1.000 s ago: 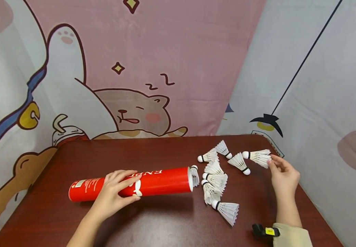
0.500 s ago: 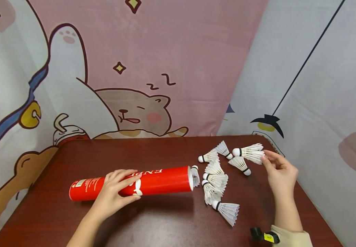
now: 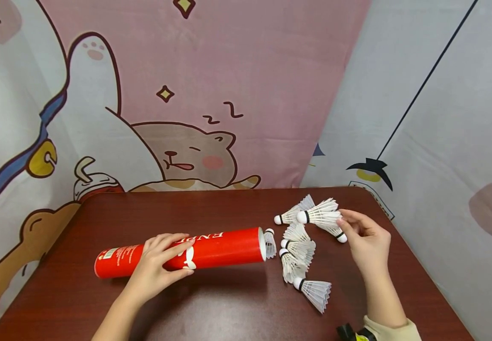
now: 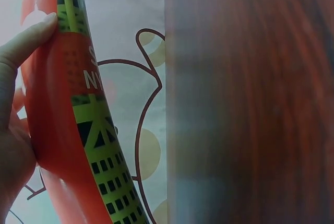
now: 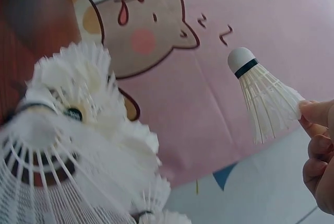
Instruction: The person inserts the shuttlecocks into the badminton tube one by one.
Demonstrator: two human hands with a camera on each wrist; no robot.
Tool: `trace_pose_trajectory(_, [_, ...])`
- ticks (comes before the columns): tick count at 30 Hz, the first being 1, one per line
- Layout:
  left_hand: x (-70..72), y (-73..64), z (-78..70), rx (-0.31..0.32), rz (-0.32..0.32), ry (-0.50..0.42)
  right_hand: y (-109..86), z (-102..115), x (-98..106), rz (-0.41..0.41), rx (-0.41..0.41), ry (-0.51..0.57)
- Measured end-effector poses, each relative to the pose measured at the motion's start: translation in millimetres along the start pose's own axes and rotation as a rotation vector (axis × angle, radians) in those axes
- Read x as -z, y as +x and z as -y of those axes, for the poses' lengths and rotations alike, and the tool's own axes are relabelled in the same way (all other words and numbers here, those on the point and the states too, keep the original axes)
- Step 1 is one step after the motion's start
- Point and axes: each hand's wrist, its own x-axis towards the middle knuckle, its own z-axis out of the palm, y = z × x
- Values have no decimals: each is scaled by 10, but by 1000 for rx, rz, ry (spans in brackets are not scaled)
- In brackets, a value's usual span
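My left hand [image 3: 156, 267] grips a long red shuttlecock tube [image 3: 228, 248] around its middle, thumb on the near side. The tube's right end is tipped up off the table, its rim [image 3: 262, 244] facing the shuttlecocks. In the left wrist view the tube [image 4: 57, 119] shows a green and black printed band. My right hand [image 3: 367, 241] pinches one white shuttlecock [image 3: 319, 214] by its feather edge, cork pointing left toward the tube. The right wrist view shows this shuttlecock [image 5: 266, 98] held by thumb and fingertips, its dark band near the cork.
Several more shuttlecocks lie on the brown table [image 3: 228, 303]: a stacked cluster [image 3: 299, 253] right of the tube, a loose one [image 3: 314, 291] nearest me, one [image 3: 270, 244] just behind the tube mouth, others partly covered by the held one. A cartoon curtain [image 3: 246, 94] hangs behind.
My right hand has carried the pinched shuttlecock leftward, over the ones lying at the back. My left hand and the tube have stayed nearly still.
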Motion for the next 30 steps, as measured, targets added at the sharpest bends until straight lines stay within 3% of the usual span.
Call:
trace_pose_trajectory(7, [1,0,3,-3,-10,-5,-94,250,-151,48,80,79])
trace_pose_trajectory(16, [-1,2,8,-3,-18,-5,-220,88,-282,120,113,144])
trace_pose_trajectory(30, [-2,-3,14,-4,-21,-2,-389,239,-491,230,151,216])
